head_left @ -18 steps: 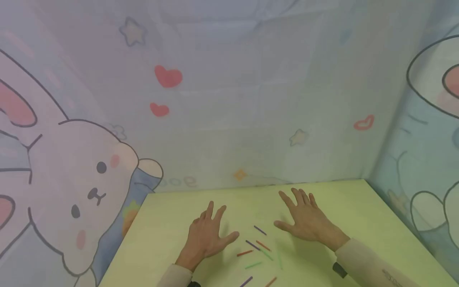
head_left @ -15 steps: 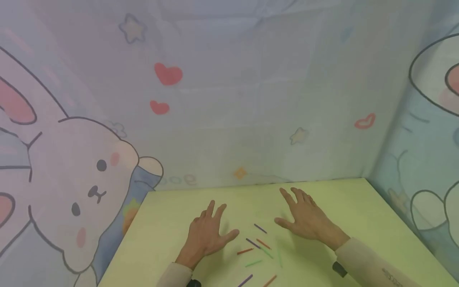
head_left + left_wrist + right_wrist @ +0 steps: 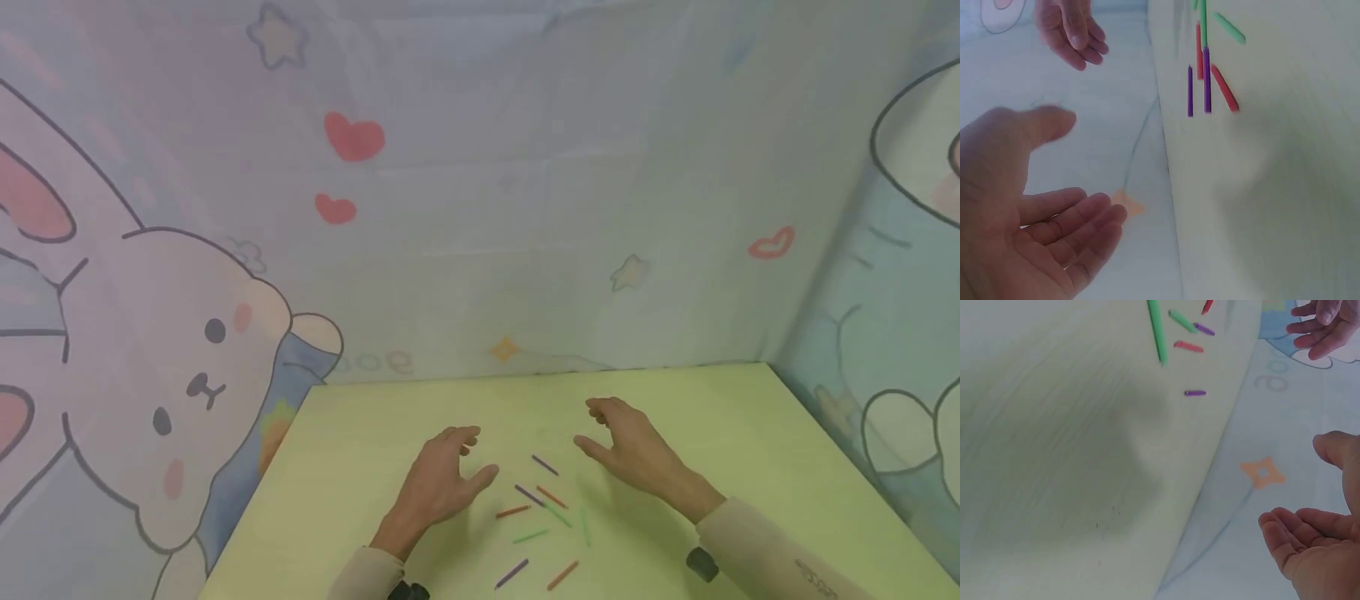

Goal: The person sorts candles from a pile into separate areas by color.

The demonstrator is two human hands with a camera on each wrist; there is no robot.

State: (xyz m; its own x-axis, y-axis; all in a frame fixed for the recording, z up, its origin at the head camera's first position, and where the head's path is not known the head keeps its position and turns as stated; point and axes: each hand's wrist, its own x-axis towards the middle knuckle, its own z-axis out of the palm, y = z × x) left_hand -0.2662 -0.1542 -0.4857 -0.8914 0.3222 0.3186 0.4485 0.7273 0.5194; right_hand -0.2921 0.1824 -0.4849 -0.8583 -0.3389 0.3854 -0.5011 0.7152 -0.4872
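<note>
a person's two bare hands hover above a pale yellow-green tabletop point(image 3: 712, 433), on either side of a loose scatter of nine slim coloured sticks. the left hand point(image 3: 441, 482) is loosely spread, fingers gently curved and thumb held well away from them; the right hand point(image 3: 637, 446) mirrors it, fingers softly bent, thumb pointing across toward its partner. the palms face each other, well apart.

on the tabletop between them, a purple stick point(image 3: 545, 465) lies farthest from the person, near the right hand. closer in, a second purple stick point(image 3: 529, 495) and a green stick point(image 3: 557, 515) meet nearly end to end, with an orange stick point(image 3: 552, 497) just beside them. a red stick point(image 3: 513, 512) rests on the left hand's side, a second green stick point(image 3: 531, 536) below it and a paler green stick point(image 3: 585, 527) off to the right. nearest the person, a third purple stick point(image 3: 512, 573) and a second orange stick point(image 3: 562, 575) lie slanted and apart.

light sleeves point(image 3: 757, 542) cover the forearms, with a dark device point(image 3: 702, 564) at each wrist. behind the tabletop hangs a pastel backdrop point(image 3: 480, 192) printed with a large rabbit point(image 3: 127, 367), red hearts point(image 3: 354, 137) and stars point(image 3: 277, 37).
</note>
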